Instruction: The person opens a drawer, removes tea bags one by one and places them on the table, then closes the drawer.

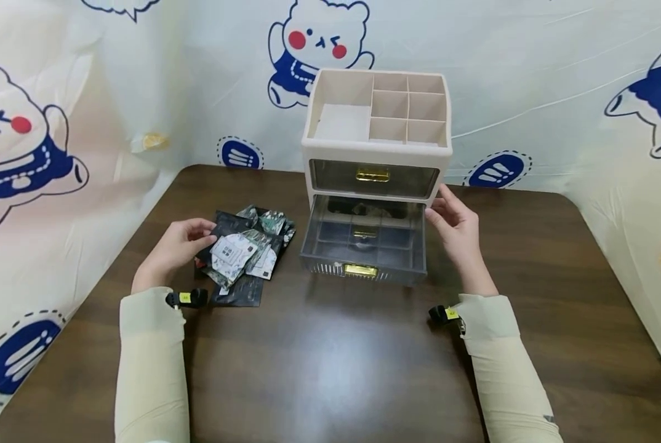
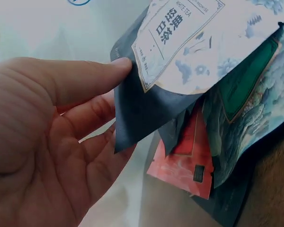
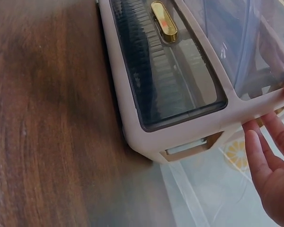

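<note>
1. The left hand was nearly closed, thumb over fingers, pinching the dark corner of a white-tea packet; I couldn't tell whether the packet was lifted off the others.
2. That packet looked light and limp, its glossy skin probably slippery. The flat corner seemed a good place to pinch, away from whatever filled the middle, which might crush.
3. The right hand was half spread round the right edge of the organiser, thumb at the front and fingers along the side. How hard it held, I couldn't tell.
4. Beneath the pinched packet lay the loose pile, near the table's left edge, with a red sachet poking out. The overlapping packets looked likely to slide on one another.
5. The organiser stood by the far edge of the table, right of the pile. Its middle drawer was pulled out; that clear plastic looked stiff but perhaps brittle, best held by its gold handle.
</note>
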Demonstrator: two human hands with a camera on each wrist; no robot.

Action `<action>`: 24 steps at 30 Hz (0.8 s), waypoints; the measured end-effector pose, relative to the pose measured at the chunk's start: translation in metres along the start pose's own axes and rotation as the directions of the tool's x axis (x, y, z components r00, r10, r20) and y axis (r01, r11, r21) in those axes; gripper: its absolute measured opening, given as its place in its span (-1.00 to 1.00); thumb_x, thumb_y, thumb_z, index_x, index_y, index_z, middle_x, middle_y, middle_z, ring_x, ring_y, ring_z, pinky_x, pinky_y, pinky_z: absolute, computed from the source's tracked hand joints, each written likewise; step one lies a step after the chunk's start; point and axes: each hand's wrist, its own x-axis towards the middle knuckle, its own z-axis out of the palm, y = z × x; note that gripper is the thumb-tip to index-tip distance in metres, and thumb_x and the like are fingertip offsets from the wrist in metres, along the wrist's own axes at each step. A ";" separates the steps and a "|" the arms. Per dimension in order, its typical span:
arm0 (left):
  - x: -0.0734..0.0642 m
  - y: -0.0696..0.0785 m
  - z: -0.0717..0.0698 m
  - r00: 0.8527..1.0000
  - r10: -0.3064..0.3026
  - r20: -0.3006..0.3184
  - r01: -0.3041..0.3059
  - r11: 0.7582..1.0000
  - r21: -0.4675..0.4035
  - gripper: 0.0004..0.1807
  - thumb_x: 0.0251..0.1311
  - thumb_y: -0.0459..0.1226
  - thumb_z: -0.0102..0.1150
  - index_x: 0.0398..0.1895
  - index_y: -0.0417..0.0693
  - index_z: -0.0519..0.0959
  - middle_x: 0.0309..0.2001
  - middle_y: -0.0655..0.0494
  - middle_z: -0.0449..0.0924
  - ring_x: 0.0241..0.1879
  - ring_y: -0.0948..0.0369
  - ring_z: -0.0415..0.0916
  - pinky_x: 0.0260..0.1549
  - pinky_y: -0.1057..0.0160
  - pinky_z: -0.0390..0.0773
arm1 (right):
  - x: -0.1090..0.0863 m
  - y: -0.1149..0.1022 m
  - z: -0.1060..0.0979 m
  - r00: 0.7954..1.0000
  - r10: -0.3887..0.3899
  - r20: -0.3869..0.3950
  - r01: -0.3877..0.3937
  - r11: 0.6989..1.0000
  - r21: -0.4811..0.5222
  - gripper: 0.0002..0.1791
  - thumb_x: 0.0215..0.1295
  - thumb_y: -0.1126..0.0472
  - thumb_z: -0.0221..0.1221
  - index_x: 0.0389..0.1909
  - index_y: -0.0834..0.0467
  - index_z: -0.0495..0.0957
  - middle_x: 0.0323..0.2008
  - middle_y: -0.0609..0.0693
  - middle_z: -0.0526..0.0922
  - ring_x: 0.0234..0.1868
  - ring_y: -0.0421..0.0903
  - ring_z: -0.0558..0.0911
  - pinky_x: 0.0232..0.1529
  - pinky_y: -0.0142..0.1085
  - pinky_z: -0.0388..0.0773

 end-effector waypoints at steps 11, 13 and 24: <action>-0.010 0.032 0.001 0.977 0.047 -0.210 -0.050 0.999 -0.010 -0.47 0.46 -0.23 0.03 0.44 -0.14 0.30 0.17 -0.23 0.50 0.12 0.11 0.45 0.08 0.24 0.47 | -0.003 0.002 0.006 1.000 0.000 0.019 0.000 1.000 0.000 -0.43 0.31 0.48 0.17 0.35 0.25 0.38 -0.27 -0.50 0.65 -0.20 -0.43 0.62 -0.08 -0.60 0.53; -0.012 0.054 0.001 0.950 0.146 -0.275 -0.145 0.989 0.025 -0.54 0.42 -0.29 0.07 0.36 -0.12 0.41 0.12 -0.16 0.55 0.06 0.29 0.46 0.05 0.38 0.47 | -0.002 0.002 0.005 1.000 -0.002 0.012 0.002 1.000 -0.001 -0.42 0.31 0.49 0.17 0.35 0.25 0.38 -0.28 -0.50 0.65 -0.20 -0.42 0.62 -0.08 -0.60 0.53; -0.034 0.166 0.048 0.512 0.820 -0.256 -0.721 0.572 0.390 -0.76 0.15 -0.31 0.37 -0.14 -0.23 0.66 -0.17 -0.07 0.69 -0.13 0.03 0.52 -0.08 0.22 0.50 | 0.000 0.003 0.003 1.000 -0.006 -0.018 0.006 1.000 0.012 -0.43 0.30 0.43 0.21 0.34 0.26 0.39 -0.29 -0.49 0.66 -0.23 -0.39 0.60 -0.11 -0.60 0.54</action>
